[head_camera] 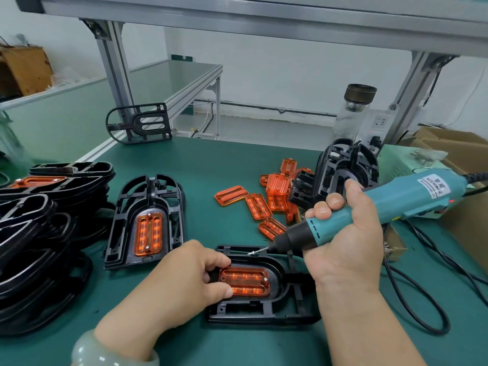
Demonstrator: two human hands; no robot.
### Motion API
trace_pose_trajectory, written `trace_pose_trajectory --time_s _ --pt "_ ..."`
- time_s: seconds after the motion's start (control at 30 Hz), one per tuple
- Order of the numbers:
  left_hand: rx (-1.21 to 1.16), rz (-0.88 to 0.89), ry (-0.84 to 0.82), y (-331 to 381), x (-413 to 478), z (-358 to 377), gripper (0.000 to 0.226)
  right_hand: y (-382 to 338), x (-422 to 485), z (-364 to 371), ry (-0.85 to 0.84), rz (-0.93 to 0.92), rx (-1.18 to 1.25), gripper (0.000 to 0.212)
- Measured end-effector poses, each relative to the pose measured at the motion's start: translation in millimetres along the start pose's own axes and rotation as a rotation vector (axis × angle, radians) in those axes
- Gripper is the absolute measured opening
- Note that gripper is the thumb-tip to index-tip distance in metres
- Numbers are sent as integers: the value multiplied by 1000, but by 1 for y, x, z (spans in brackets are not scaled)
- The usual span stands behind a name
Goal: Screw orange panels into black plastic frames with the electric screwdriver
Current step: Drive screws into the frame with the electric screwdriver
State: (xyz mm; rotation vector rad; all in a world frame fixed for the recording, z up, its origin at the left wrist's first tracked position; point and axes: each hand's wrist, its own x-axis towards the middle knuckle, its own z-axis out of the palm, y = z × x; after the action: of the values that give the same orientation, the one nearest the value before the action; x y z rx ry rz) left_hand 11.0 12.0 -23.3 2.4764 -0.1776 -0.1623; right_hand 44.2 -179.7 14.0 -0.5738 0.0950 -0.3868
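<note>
Head camera gives me both hands low over the green mat. Right hand is wrapped tight round the teal screwdriver, fingers over the barrel and thumb up along the top, the tool slanting down and leftward out of that grip. On the bit tip I see a small screw, hanging just over the far rim of the black frame and apart from the orange panel. Whether it touches the rim, I cannot tell.

Left hand is curled on the panel's left end, thumb on the near edge and forefinger on the far edge, pinching it down in the frame's oval well. The frame lies flat, right under and between the two hands. At the panel's end away from the left hand sits one silver screw head.

Just beyond the left hand lies a second frame with a seated panel, a screw showing at each end. Farther out on that side I have a stack of frames. Beyond the screwdriver tip, loose panels lie scattered, and behind the right hand's knuckles an upright frame stands on edge. The black cable leaves the tool's rear and loops on the mat outside the right wrist. A pale bangle rings the left wrist.
</note>
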Motion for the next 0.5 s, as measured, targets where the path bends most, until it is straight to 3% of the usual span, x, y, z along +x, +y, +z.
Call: trace_pose_trajectory --time_s 0.5 --pt "51 104 26 8 8 16 40 7 -3 -2 -77 37 -97 11"
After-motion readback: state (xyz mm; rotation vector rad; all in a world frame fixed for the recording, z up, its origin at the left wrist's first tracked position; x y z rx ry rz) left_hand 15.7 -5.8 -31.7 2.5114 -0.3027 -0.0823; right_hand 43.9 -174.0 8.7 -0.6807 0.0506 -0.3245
